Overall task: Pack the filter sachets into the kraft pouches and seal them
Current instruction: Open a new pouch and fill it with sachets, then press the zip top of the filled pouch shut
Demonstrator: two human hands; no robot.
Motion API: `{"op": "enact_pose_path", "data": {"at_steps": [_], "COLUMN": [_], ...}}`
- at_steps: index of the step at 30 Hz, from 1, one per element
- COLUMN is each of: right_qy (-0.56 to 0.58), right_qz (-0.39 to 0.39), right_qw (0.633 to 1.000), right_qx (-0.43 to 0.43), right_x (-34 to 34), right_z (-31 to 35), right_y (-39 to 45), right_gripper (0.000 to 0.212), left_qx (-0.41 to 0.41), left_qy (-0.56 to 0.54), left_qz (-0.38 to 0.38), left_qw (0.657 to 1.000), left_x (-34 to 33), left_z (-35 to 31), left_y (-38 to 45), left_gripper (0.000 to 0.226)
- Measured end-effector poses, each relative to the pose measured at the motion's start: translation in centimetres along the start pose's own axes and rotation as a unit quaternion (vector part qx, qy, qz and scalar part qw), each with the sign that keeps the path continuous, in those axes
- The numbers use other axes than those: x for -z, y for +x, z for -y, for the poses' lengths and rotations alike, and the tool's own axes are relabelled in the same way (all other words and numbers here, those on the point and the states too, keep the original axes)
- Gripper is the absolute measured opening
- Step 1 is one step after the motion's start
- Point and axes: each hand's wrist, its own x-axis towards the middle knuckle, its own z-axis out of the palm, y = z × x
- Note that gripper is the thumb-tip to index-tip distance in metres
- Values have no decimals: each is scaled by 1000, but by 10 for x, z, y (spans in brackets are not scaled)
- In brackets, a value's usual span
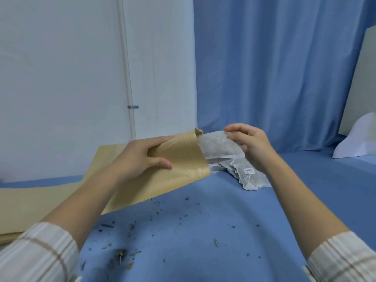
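Here, gauzy white sachet [217,146] half inside smooth kraft pouch [181,159]

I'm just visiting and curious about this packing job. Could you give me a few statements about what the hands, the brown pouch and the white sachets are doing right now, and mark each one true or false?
1. The left hand grips the kraft pouch. True.
2. The right hand is empty. False: it pinches a white filter sachet at its far end.
3. The sachet is partly inside the pouch's open mouth. True.
4. The pouch is already sealed. False: its mouth is open, with the sachet sticking out.
5. More sachets lie on the blue tabletop under the right hand. True.
6. The tabletop is spotless. False: dark herb crumbs are scattered on it.
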Motion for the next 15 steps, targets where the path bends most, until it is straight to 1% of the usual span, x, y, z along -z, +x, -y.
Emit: {"op": "enact_pose_path", "data": {"at_steps": [4,7,8,9,10,11,13,14,15], "right_qy": [-49,-60,-51,-35,-30,-37,-70,-77,-72], "right_qz": [80,131,136,131,116,101,92,98,111], "right_qw": [996,990,989,991,993,994,992,991,989], "right_qx": [-9,3,10,12,16,27,51,55,60], "right_x": [-43,-83,-99,-116,-133,-152,-190,-209,-227], "right_z": [19,32,35,38,39,39,39,39,38], "right_y": [-14,-23,-28,-32,-37,-41,-52,-57,-63], "right_gripper": [20,16,20,30,40,46,41,39,41], "left_qx": [-20,-5,6,18,30,44,67,78,90], "left_qy": [15,29,33,36,38,41,58,71,83], "left_qz": [3,-13,-21,-29,-34,-41,-64,-76,-88], "left_qw": [1000,999,999,999,998,997,994,992,989], "left_x": [25,51,62,73,84,95,117,129,141], "left_z": [-32,-40,-41,-42,-42,-42,-39,-38,-36], "left_y": [-31,-63,-75,-88,-101,-115,-144,-160,-176], "left_gripper": [66,66,65,64,61,60,57,56,55]}}
